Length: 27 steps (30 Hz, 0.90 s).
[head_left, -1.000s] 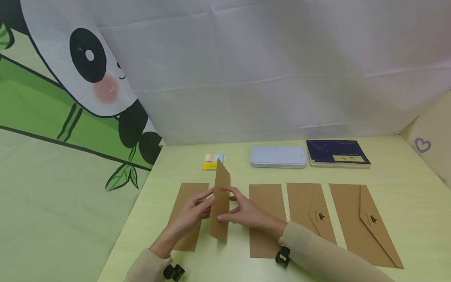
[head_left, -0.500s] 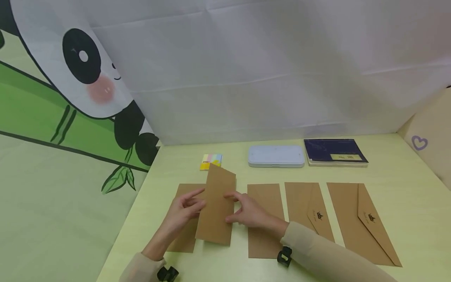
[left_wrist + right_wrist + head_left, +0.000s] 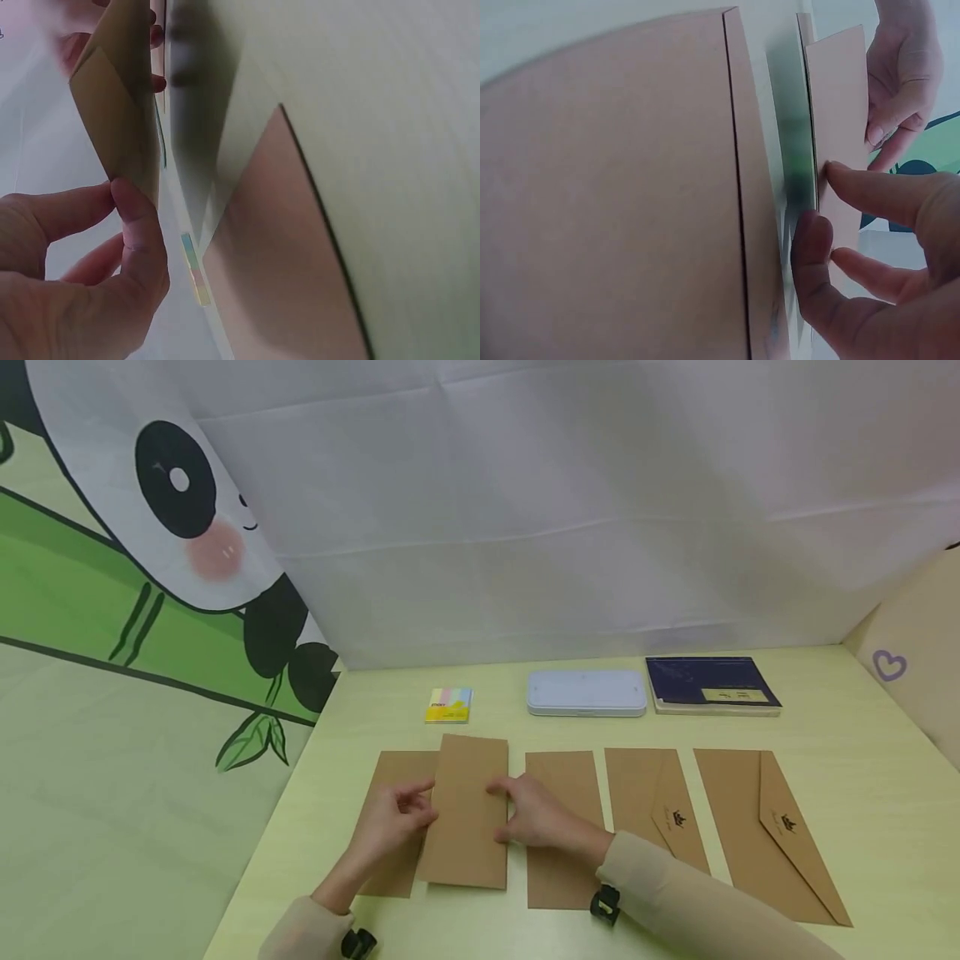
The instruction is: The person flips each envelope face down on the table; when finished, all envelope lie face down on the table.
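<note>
Between both hands is a brown kraft envelope (image 3: pixel 468 814), its plain side facing up in the head view. My left hand (image 3: pixel 386 818) pinches its left edge between thumb and finger. Along the right edge, my right hand (image 3: pixel 542 810) grips it, the thumb on one face and fingers on the other, as the right wrist view shows. The envelope (image 3: pixel 112 120) hangs over the table in the left wrist view, where a flap line shows on its underside. A flat brown envelope (image 3: pixel 397 768) lies partly hidden behind my left hand.
To the right lie a plain brown envelope (image 3: pixel 562 777) and two envelopes with crown-printed flaps, the nearer one (image 3: pixel 645 785) and the far-right one (image 3: pixel 750 835). Along the back stand a sticky-note pack (image 3: pixel 448 705), a pale blue case (image 3: pixel 587 693) and a dark blue notebook (image 3: pixel 712 683).
The held envelope has turned from edge-on to nearly flat, plain face up, and come lower. The sticky-note pack is now fully uncovered. Both hands keep their hold.
</note>
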{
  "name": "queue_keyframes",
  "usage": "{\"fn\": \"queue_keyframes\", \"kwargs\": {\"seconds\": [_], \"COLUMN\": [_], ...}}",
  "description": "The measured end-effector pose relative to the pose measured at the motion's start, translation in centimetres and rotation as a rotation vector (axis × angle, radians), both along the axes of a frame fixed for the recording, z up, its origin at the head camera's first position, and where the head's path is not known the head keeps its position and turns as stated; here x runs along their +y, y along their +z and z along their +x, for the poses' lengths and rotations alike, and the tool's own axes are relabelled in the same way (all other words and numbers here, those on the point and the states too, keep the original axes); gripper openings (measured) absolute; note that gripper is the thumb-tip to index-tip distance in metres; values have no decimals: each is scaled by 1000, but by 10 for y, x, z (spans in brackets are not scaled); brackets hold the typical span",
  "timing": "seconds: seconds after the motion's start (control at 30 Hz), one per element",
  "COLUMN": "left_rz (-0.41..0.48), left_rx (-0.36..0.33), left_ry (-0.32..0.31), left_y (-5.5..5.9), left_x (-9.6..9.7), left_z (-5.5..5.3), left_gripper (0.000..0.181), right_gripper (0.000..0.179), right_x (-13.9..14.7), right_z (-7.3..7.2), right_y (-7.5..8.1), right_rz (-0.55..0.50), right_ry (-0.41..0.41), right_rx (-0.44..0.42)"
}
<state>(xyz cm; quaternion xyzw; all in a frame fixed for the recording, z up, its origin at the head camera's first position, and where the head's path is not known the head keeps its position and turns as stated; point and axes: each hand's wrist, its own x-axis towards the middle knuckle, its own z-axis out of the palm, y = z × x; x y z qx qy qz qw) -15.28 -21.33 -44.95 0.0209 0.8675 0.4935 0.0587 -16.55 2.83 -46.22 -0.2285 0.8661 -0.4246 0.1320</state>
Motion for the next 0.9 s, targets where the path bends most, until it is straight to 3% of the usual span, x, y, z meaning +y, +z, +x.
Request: {"fn": "queue_keyframes", "kwargs": {"seconds": [0.13,0.37,0.9], "left_rz": [-79,-99,-248], "left_rx": [12,-1,-19], "left_ry": [-21,-46,-78], "left_y": [-4,-10,-7], "left_x": [2,6,13], "left_z": [0,0,4], "left_gripper": [40,37,36], "right_gripper": [58,57,60], "right_x": [0,-1,-4], "right_z": [1,1,-2], "right_y": [0,5,4], "right_rz": [44,106,193], "right_ry": [-18,-15,-9], "right_rx": [9,32,20]}}
